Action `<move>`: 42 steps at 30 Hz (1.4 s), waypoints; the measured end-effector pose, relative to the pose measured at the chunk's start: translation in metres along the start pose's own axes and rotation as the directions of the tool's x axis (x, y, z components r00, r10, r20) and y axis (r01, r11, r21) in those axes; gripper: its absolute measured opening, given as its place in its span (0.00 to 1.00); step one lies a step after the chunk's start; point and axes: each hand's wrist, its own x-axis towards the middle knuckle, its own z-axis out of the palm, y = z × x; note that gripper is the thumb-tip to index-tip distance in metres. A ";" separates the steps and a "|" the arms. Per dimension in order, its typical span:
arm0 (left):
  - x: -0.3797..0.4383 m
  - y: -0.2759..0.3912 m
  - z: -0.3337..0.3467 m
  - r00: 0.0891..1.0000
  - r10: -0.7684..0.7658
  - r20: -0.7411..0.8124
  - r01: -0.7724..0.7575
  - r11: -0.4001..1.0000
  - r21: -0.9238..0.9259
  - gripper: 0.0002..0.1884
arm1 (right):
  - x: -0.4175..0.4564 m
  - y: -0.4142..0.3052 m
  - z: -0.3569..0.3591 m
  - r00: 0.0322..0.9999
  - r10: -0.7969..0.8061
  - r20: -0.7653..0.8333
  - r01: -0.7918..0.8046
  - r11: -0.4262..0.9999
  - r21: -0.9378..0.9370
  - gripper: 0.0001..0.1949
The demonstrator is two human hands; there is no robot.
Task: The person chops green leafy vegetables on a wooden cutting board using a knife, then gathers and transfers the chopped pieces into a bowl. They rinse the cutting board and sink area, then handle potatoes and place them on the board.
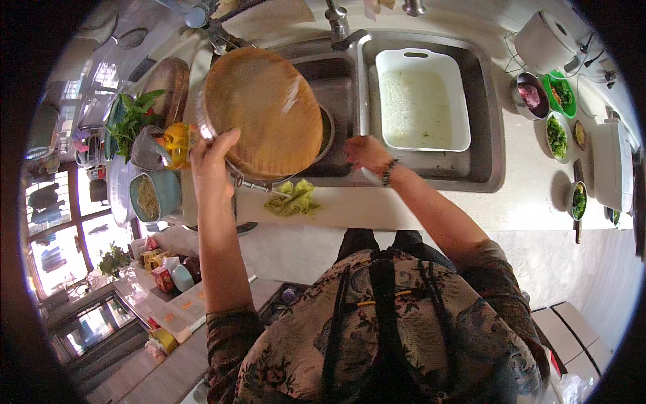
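My left hand grips the rim of a round wooden cutting board, which is tilted up over the left basin of the double sink. My right hand is over the divider between the basins, its fingers curled; whether it holds anything cannot be made out. Part of a round metal vessel shows behind the board in the left basin. Wilted yellow-green leaves lie on the counter's front edge just below the board. In the right basin sits a white plastic tub of cloudy water with a few green bits.
Leafy greens, a bottle of yellow liquid and a blue container crowd the left side. To the right stand a metal bowl of meat, bowls of chopped greens and a knife. The faucet rises behind the sink.
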 end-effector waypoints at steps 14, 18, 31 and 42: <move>-0.005 -0.005 -0.093 0.994 0.042 -0.102 -0.045 0.999 -0.027 0.24 | 0.095 0.013 0.080 0.540 0.614 0.575 0.241 0.542 -0.805 0.13; -0.009 -0.001 -0.101 0.995 0.019 -0.103 -0.025 0.998 -0.059 0.23 | 0.078 0.000 0.067 0.694 0.670 0.264 -0.255 0.571 -0.780 0.11; -0.012 0.020 -0.106 0.984 0.095 -0.148 -0.111 0.989 -0.102 0.22 | 0.015 -0.080 -0.015 0.353 0.904 -0.239 -0.560 0.409 0.720 0.09; -0.008 -0.021 -0.067 1.000 -0.011 0.007 0.012 0.995 -0.098 0.24 | -0.063 -0.095 -0.078 0.149 0.956 -0.251 -0.087 0.265 0.960 0.06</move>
